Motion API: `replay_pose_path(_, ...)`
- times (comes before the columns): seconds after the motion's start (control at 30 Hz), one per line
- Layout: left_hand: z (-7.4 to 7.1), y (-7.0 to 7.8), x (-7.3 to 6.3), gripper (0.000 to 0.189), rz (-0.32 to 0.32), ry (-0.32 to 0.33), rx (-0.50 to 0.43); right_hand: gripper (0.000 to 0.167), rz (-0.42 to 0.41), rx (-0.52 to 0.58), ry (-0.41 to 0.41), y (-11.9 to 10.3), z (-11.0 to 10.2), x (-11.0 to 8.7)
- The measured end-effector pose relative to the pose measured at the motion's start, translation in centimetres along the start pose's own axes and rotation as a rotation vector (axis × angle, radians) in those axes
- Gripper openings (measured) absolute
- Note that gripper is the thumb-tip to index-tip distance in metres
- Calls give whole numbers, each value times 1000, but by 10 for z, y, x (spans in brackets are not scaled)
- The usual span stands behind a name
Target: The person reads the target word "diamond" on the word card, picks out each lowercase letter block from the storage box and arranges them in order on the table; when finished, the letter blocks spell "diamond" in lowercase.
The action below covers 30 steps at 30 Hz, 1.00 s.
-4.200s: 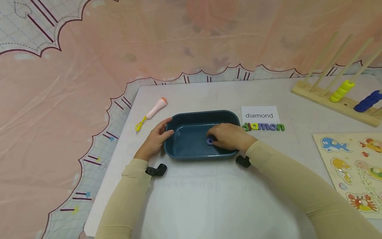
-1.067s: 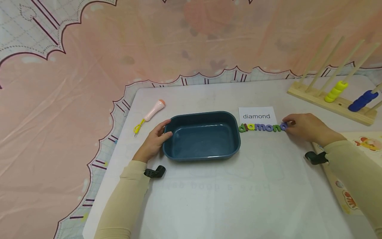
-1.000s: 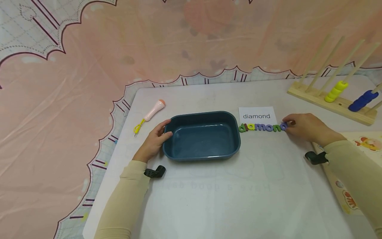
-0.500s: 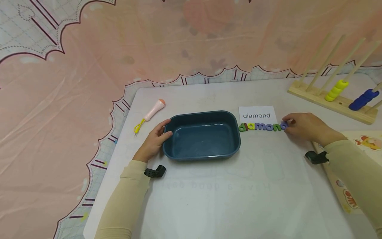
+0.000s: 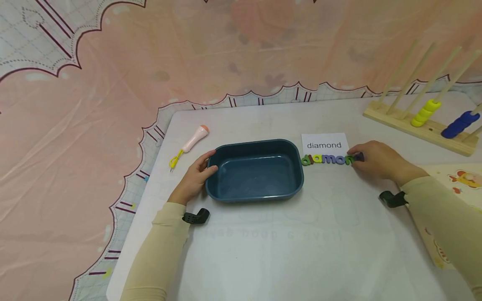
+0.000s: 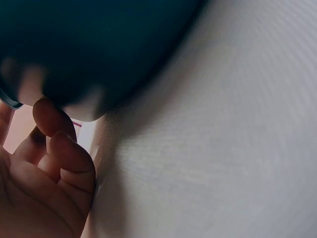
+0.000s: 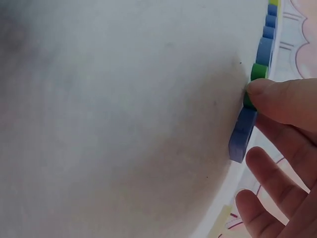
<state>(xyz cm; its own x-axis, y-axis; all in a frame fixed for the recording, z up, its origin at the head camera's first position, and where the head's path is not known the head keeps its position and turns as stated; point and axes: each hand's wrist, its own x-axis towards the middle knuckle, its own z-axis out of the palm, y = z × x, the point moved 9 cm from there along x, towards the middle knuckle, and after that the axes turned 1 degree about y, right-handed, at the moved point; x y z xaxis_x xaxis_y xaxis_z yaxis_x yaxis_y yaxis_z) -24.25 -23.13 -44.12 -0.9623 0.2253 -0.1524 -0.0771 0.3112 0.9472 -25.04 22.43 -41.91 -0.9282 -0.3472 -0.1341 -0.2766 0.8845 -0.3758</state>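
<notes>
My left hand point(image 5: 192, 179) grips the left end of a dark blue-green tray point(image 5: 254, 197), thumb at its rim. In the left wrist view, curled fingers point(image 6: 74, 163) are against the tray's wall point(image 6: 124, 44). My right hand point(image 5: 380, 163) pinches the green letter n point(image 5: 349, 159) at the right of a row of coloured letters point(image 5: 327, 159). The purple letter d point(image 5: 360, 156) sits beside the n, partly hidden under this hand. In the right wrist view, the thumb presses the green n point(image 7: 249, 101), and the purple d point(image 7: 240, 139) stands nearer the other fingers.
A white card point(image 5: 324, 140) printed "diamond" lies just behind the letters. Back right stands a wooden peg rack point(image 5: 414, 127) with yellow and blue beads. A picture board point(image 5: 444, 171) lies under the right forearm. Left of the tray is a pink toy point(image 5: 196, 138) with a yellow strap.
The right hand took the purple d from the tray to the end of the letter row. It has since shifted slightly left, from the d onto the green n. The left hand has stayed put.
</notes>
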Motion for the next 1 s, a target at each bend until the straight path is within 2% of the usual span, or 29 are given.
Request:
replay_pose_path(0.33,0,1,-1,58,-3,5,1,29,3,1,20,0,-2,2)
replay_pose_path(0.63,0,1,0,59,-10,-1,17,36,14,-19,14,0,-2,0)
replay_pose_path(0.83,-2,-1,1,59,-10,3,21,36,-41,-2,28,-24,-5,5)
replay_pose_path(1.0,-1,-1,1,59,-12,3,21,35,-80,-4,9,-47,1,15)
